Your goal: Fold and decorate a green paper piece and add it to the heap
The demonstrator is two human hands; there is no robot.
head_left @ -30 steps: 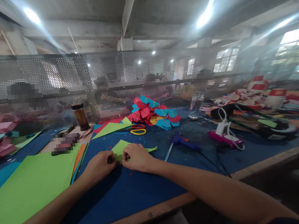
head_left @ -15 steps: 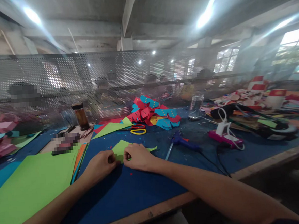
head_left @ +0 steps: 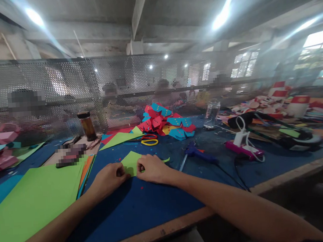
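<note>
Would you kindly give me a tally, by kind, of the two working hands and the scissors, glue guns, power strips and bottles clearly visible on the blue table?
Hands: 2, the left hand and right hand, both at the green paper
Scissors: 1
Glue gun: 1
Power strip: 1
Bottles: 2, the brown bottle and clear bottle
Total: 7

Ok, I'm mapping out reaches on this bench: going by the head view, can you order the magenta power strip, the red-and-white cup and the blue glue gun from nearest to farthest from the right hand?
From the right hand:
1. Blue glue gun, just to its right.
2. Magenta power strip, right of the glue gun.
3. Red-and-white cup, far right, farther back.
</note>
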